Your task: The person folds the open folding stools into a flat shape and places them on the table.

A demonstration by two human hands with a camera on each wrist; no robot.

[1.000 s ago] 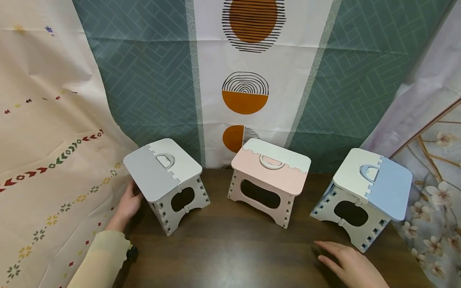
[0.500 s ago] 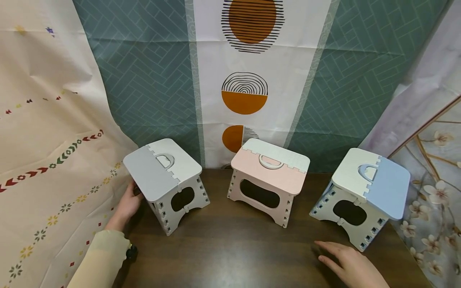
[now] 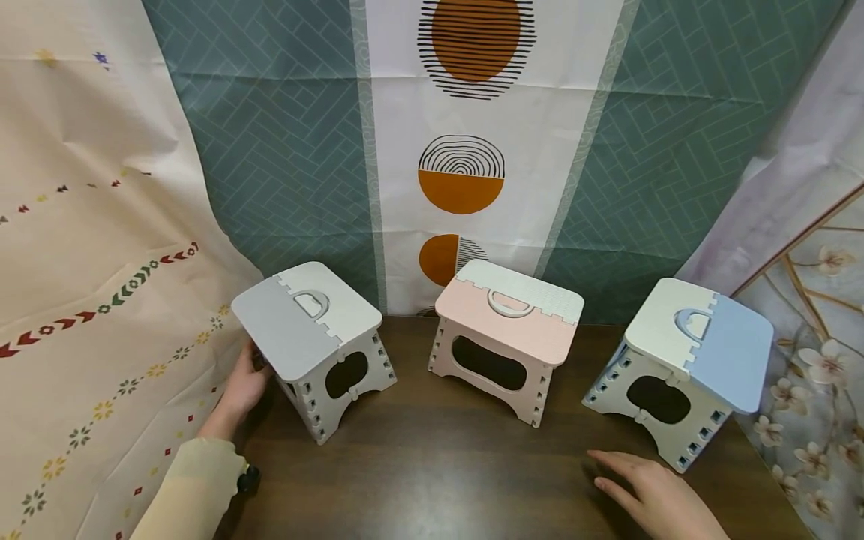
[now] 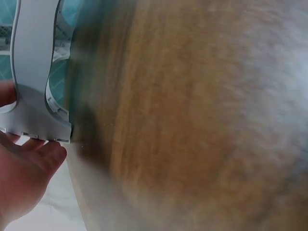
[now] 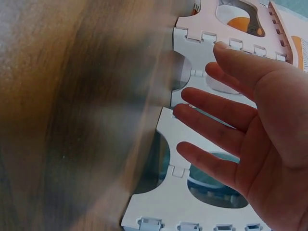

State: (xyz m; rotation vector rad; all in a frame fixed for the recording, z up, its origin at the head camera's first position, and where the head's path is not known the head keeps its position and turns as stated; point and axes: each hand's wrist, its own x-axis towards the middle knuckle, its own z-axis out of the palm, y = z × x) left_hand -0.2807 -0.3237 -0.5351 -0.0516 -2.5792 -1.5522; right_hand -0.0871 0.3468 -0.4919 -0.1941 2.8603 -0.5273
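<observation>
- And there it was: L hand [image 3: 244,384] at the outer side of the grey-white stool [image 3: 290,326], far L of the row, upright w/ legs out on the worktop [image 3: 432,469].
- L fingers [image 4: 50,153] were curled round the edge of a leg panel [image 4: 36,72], thumb [image 4: 6,93] by the cut-out, so the hand had that panel in a pinch.
- L wrist cam caught only part of the hand, so couldn't say for sure how firm the hold was.
- R hand [image 3: 651,491] held nothing: its fingers [image 5: 211,124] were spread wide over the worktop, just in front of the blue-white stool [image 3: 732,352], no contact showing.
- Pink-white stool [image 3: 509,326] stood btw the other two, upright, well apart from both hands.
- Doing it well, IMO: fingertips wanted keeping out of the hinge slots [image 4: 31,135] along that panel edge, b/c a moving joint could nip.
- Any pull was best kept low & level; a tug up on one side could've tipped the stool.
- R hand was best kept clear of the blue-white legs, or brought across to steady the grey-white top.
</observation>
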